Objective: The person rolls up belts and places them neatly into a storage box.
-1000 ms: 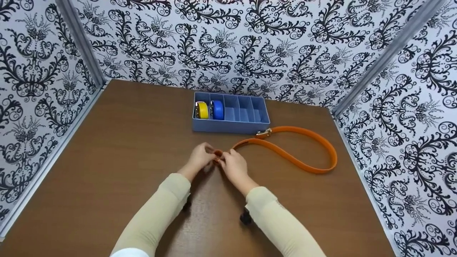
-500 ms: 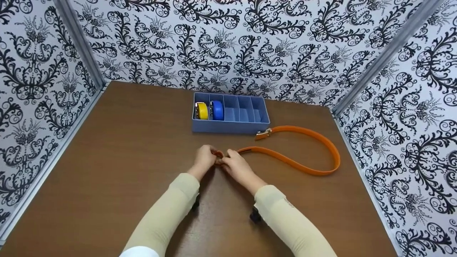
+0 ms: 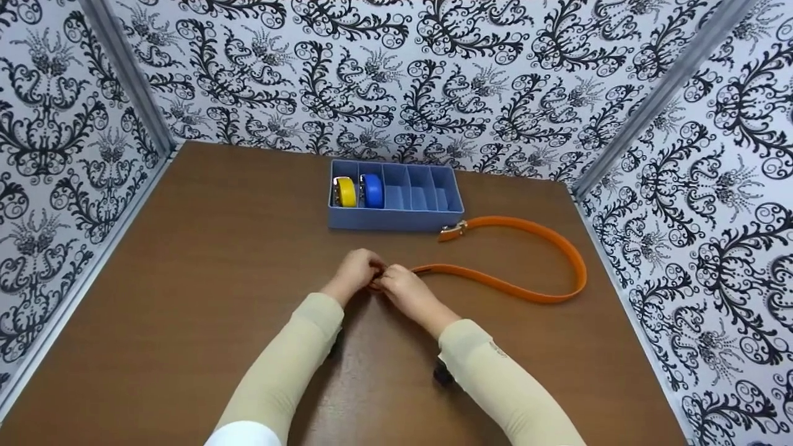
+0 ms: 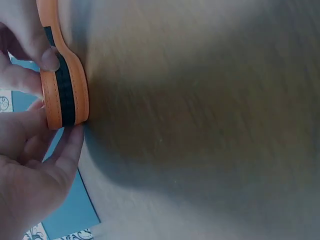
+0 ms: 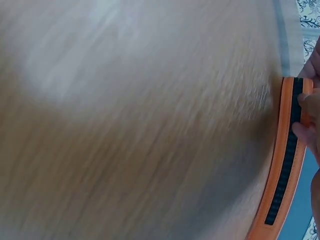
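An orange belt point(image 3: 533, 294) with a metal buckle point(image 3: 455, 229) lies in a wide loop on the table. Its other end is coiled between both hands. My left hand point(image 3: 358, 271) holds the curled end from the left side; in the left wrist view its fingers point(image 4: 67, 157) bear on the coil's edge. My right hand point(image 3: 404, 286) pinches the belt right beside it. A black ribbed strip point(image 5: 286, 170) runs along the belt's inner face in the right wrist view. In the head view the hands hide most of the coil.
Behind the hands stands a blue-grey divided box point(image 3: 393, 218). A yellow rolled belt point(image 3: 346, 192) and a blue rolled belt point(image 3: 372, 190) sit in its two left compartments. Patterned walls point(image 3: 372, 80) enclose the brown table point(image 3: 204, 279) at the back and sides.
The belt part by my right hand has come away from the buckle and nearer to me. Both hands keep hold of the coil, and the right has closed in toward the left.
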A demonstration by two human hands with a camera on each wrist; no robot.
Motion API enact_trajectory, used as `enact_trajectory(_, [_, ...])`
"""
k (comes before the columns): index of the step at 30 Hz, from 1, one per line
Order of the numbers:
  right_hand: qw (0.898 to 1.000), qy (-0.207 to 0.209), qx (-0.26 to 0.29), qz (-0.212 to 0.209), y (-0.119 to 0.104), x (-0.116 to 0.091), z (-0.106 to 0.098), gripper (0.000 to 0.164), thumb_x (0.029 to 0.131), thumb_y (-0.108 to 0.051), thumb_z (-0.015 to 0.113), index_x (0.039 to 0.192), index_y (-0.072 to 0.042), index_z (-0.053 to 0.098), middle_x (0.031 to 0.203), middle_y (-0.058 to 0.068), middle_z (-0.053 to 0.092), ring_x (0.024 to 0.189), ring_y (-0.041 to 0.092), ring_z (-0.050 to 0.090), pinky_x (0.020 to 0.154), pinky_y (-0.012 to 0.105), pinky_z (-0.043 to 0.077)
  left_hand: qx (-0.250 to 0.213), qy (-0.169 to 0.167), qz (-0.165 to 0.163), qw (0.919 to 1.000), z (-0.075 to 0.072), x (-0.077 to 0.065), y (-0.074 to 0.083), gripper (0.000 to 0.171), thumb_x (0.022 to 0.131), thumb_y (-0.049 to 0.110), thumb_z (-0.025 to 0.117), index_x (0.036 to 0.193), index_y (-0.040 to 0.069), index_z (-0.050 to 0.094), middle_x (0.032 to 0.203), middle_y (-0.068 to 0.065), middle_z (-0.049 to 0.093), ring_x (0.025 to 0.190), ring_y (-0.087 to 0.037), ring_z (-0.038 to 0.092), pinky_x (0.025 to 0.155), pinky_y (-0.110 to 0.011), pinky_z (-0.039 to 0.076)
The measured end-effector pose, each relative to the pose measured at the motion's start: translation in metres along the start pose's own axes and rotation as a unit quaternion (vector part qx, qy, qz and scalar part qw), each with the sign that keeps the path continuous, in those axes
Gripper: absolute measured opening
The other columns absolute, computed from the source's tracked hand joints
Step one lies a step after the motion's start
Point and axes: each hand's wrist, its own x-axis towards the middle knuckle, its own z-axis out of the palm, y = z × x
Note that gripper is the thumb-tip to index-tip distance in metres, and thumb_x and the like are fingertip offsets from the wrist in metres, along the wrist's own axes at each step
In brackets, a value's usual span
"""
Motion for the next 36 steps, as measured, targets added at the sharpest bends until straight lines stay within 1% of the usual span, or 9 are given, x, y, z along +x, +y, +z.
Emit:
enact_trajectory(4, [1.000, 0.008, -0.014, 0.003, -0.003, 0.003, -0.001, 0.008, 0.086, 0.001, 0.067, 0.084, -0.005, 0.071, 0.082, 0.006, 0.068, 0.080, 0.023, 0.059, 0.073, 0.031, 0.049, -0.043, 0.028, -0.046, 0.9976, 0.006, -0.005, 0.001, 0.020, 0.085, -0.008, 0.062, 0.100, -0.003, 0.074, 0.100, -0.014, 0.072, 0.100, -0.031, 0.065, 0.086, -0.040, 0.051])
enact_trajectory(7, [0.999, 0.010, -0.033, 0.014, -0.008, 0.004, 0.000, 0.010, 0.085, 0.004, 0.066, 0.082, -0.004, 0.070, 0.079, 0.006, 0.068, 0.078, 0.023, 0.058, 0.070, 0.031, 0.048, -0.072, 0.056, -0.114, 0.9893, 0.011, -0.012, 0.004, 0.021, 0.088, -0.004, 0.063, 0.108, -0.006, 0.070, 0.104, -0.016, 0.070, 0.101, -0.032, 0.064, 0.085, -0.039, 0.052])
enact_trajectory(10, [0.998, 0.005, -0.050, 0.045, -0.014, 0.006, 0.002, 0.011, 0.084, 0.005, 0.065, 0.078, -0.004, 0.069, 0.076, 0.006, 0.067, 0.076, 0.024, 0.058, 0.069, 0.031, 0.048, -0.070, 0.092, -0.181, 0.9767, 0.012, -0.017, 0.008, 0.018, 0.088, 0.000, 0.065, 0.105, -0.005, 0.069, 0.100, -0.017, 0.069, 0.095, -0.032, 0.065, 0.079, -0.040, 0.054])
enact_trajectory(12, [0.996, -0.002, -0.057, 0.065, -0.018, 0.009, 0.002, 0.012, 0.083, 0.006, 0.064, 0.075, -0.003, 0.068, 0.075, 0.007, 0.066, 0.075, 0.024, 0.058, 0.070, 0.032, 0.048, -0.050, 0.110, -0.195, 0.9733, 0.011, -0.020, 0.012, 0.011, 0.086, 0.000, 0.064, 0.096, -0.003, 0.069, 0.093, -0.015, 0.069, 0.086, -0.031, 0.066, 0.073, -0.040, 0.054])
enact_trajectory(17, [0.996, -0.022, -0.047, 0.071, -0.016, 0.012, -0.001, 0.006, 0.081, 0.002, 0.068, 0.081, -0.003, 0.071, 0.082, 0.007, 0.068, 0.079, 0.024, 0.059, 0.073, 0.033, 0.049, -0.010, 0.119, -0.161, 0.9798, 0.008, -0.020, 0.015, 0.012, 0.083, -0.007, 0.060, 0.078, 0.001, 0.067, 0.078, -0.011, 0.066, 0.070, -0.024, 0.059, 0.062, -0.036, 0.049])
enact_trajectory(20, [0.999, -0.032, -0.028, 0.034, -0.008, 0.009, -0.004, 0.010, 0.085, -0.003, 0.070, 0.094, -0.005, 0.074, 0.092, 0.007, 0.068, 0.088, 0.023, 0.059, 0.078, 0.031, 0.050, 0.003, 0.108, -0.153, 0.9823, 0.006, -0.019, 0.014, 0.010, 0.081, -0.007, 0.063, 0.076, 0.002, 0.067, 0.077, -0.011, 0.066, 0.068, -0.023, 0.056, 0.062, -0.035, 0.047])
enact_trajectory(26, [0.998, -0.042, -0.016, -0.054, 0.013, -0.004, -0.016, 0.026, 0.090, -0.004, 0.063, 0.113, -0.010, 0.073, 0.116, 0.010, 0.062, 0.105, 0.025, 0.054, 0.088, 0.035, 0.049, 0.024, 0.060, -0.150, 0.9865, 0.004, -0.016, 0.012, 0.012, 0.082, -0.006, 0.066, 0.091, 0.001, 0.070, 0.090, -0.012, 0.068, 0.085, -0.029, 0.064, 0.074, -0.040, 0.053])
enact_trajectory(31, [0.993, -0.034, -0.090, -0.070, 0.025, -0.011, -0.025, 0.023, 0.087, -0.005, 0.065, 0.102, -0.016, 0.077, 0.116, 0.011, 0.061, 0.105, 0.029, 0.054, 0.083, 0.042, 0.049, 0.039, 0.043, -0.087, 0.9945, 0.005, -0.014, 0.006, 0.022, 0.076, -0.014, 0.060, 0.087, 0.001, 0.072, 0.088, -0.011, 0.069, 0.088, -0.031, 0.065, 0.079, -0.041, 0.052])
enact_trajectory(36, [0.984, -0.039, -0.146, -0.099, 0.029, -0.007, -0.022, 0.013, 0.087, -0.008, 0.067, 0.088, -0.016, 0.077, 0.106, 0.008, 0.061, 0.100, 0.026, 0.055, 0.081, 0.039, 0.047, 0.014, 0.033, -0.030, 0.9989, 0.003, -0.011, 0.001, 0.020, 0.076, -0.013, 0.062, 0.085, 0.000, 0.074, 0.087, -0.010, 0.071, 0.087, -0.030, 0.065, 0.080, -0.041, 0.052])
